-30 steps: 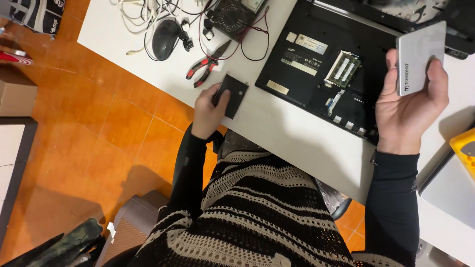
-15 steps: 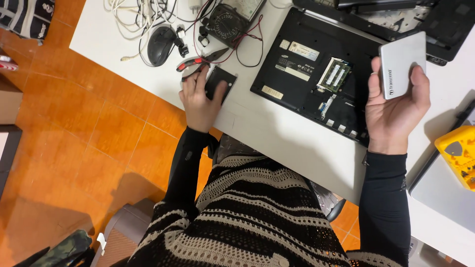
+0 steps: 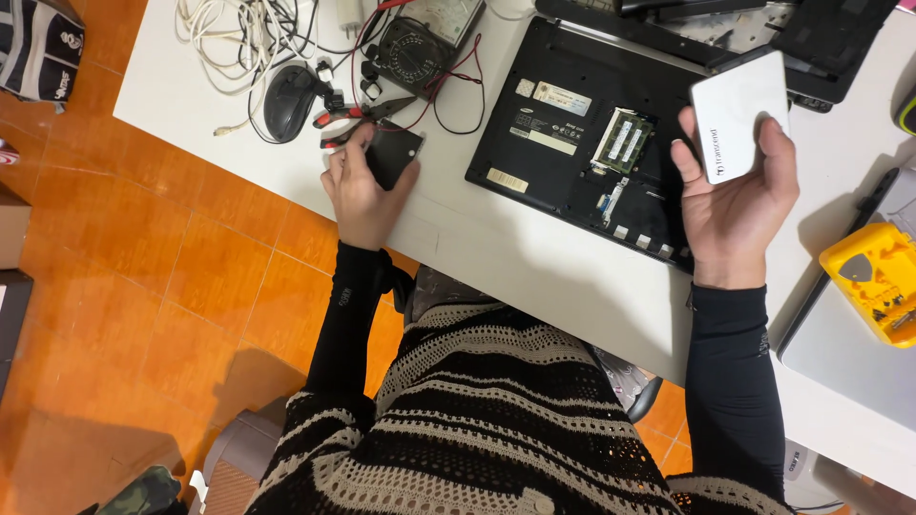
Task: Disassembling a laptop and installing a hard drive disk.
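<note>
The left hand (image 3: 363, 195) is resting on a flat panel (image 3: 393, 155) on the table (image 3: 534, 267), just before the pliers (image 3: 358, 116). The mouse (image 3: 288, 102) is lying to their left, the upturned laptop (image 3: 582, 143) to their right. The right hand (image 3: 730, 205) is holding a slim drive (image 3: 737, 114) above the laptop's right edge.

Left hand (image 3: 361, 195) rests on a small black flat cover (image 3: 393, 155) on the white table (image 3: 534, 257), beside red-handled pliers (image 3: 358, 114). Right hand (image 3: 733, 205) holds a white rectangular drive (image 3: 739, 113) above an opened black laptop base (image 3: 582, 143).
</note>
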